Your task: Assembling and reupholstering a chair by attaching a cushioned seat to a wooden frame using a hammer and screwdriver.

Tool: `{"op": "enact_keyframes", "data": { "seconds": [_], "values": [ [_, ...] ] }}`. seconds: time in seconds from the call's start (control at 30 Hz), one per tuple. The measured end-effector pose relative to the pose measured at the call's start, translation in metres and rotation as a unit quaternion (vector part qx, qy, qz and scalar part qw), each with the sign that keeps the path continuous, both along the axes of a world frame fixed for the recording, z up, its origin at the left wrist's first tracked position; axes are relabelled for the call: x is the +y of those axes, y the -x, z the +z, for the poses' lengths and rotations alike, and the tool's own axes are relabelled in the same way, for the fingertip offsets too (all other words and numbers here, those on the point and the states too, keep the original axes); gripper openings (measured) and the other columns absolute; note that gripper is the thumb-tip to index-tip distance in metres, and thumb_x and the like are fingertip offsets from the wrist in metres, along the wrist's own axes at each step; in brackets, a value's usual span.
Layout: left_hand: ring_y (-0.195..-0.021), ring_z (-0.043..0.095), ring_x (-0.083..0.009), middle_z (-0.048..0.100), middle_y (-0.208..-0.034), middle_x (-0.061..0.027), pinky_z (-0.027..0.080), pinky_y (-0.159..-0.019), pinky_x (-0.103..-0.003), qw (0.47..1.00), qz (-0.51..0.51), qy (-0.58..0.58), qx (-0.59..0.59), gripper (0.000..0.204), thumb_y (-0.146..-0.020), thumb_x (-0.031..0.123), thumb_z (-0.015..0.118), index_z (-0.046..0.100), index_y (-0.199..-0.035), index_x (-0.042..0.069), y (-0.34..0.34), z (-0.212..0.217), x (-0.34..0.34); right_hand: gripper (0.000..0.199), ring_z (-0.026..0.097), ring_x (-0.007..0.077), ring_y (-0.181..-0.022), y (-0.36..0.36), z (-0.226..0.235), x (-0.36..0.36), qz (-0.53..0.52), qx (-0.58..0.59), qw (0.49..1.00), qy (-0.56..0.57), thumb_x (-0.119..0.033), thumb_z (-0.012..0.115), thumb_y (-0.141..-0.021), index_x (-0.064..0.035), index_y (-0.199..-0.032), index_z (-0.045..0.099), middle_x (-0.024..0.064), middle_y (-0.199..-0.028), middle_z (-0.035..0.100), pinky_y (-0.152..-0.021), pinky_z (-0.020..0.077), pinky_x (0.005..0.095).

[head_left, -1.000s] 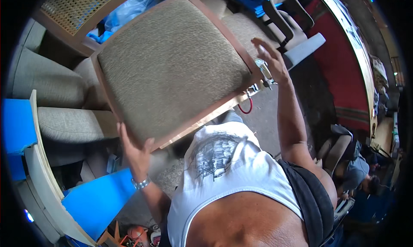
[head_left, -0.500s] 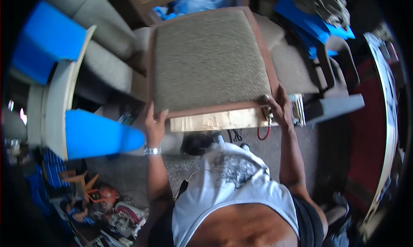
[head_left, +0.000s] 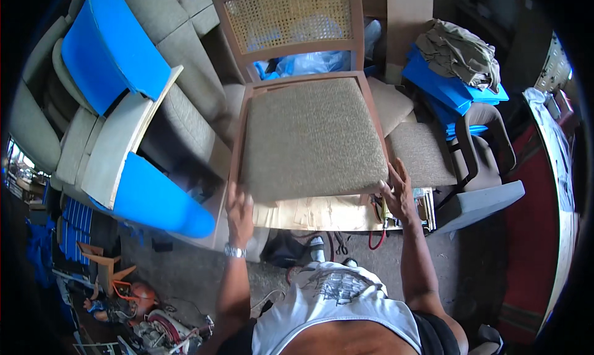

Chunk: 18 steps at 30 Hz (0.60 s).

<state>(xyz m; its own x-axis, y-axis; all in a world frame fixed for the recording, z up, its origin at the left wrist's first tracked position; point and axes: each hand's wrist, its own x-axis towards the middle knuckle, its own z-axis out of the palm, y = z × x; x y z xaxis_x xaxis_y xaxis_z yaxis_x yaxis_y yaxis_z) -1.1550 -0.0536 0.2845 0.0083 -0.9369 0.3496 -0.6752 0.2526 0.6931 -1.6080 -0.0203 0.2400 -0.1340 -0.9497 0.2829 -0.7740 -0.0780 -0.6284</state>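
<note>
Fabric seat pad (head_left: 314, 138): resting within the brown chair frame (head_left: 238, 147), before the cane backrest (head_left: 288, 17); probably feeling light, yielding on top, being stiff beneath, gripping best by opposite edges.
Left hand (head_left: 240, 216): parting thumb and fingers slightly at the near-left corner; cannot tell whether gripping.
Right hand (head_left: 401, 197): putting thumb to the near-right corner, stretching fingers outward, half open; cannot tell how firmly holding.
Tank top (head_left: 340, 287): showing a dark print, bearing no legible lettering.

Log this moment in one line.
squarish beige fabric seat; left hand: front left corner; right hand: front right corner; beyond: brown wooden cane backrest

Pale wd bench (head_left: 318, 214) under chair (head_left: 315, 138); contact pts hidden.
</note>
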Motion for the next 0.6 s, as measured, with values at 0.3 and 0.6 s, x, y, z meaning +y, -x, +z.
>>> {"op": "enact_keyframes", "data": {
  "seconds": [0.3,0.6],
  "values": [
    [-0.124,0.056,-0.0293,0.053,-0.14,-0.0213,0.045,-0.102,-0.039,0.917,-0.346,-0.14,0.14,0.027,-0.093,0.014,0.064,0.065,-0.117,0.001,0.049,0.018,0.125,0.038,0.046,0.0074,-0.047,0.059,-0.013,0.002,-0.193,-0.506,0.838,0.064,-0.033,0.052,-0.103,-0.0044,-0.128,0.054,-0.0021,-0.062,0.046,-0.043,0.0365,0.0232],
    [-0.128,0.05,-0.0382,0.052,-0.138,-0.0235,0.04,-0.108,-0.046,0.987,-0.128,0.06,-0.082,0.058,-0.088,0.032,0.072,0.054,-0.129,-0.004,0.047,0.046,-0.059,0.071,0.037,0.033,-0.137,-0.042,0.036,0.021,-0.151,-0.326,0.931,0.06,-0.028,0.057,-0.099,0.0048,-0.15,0.019,0.027,-0.148,0.036,-0.116,0.0243,0.0409]
  ]
}}
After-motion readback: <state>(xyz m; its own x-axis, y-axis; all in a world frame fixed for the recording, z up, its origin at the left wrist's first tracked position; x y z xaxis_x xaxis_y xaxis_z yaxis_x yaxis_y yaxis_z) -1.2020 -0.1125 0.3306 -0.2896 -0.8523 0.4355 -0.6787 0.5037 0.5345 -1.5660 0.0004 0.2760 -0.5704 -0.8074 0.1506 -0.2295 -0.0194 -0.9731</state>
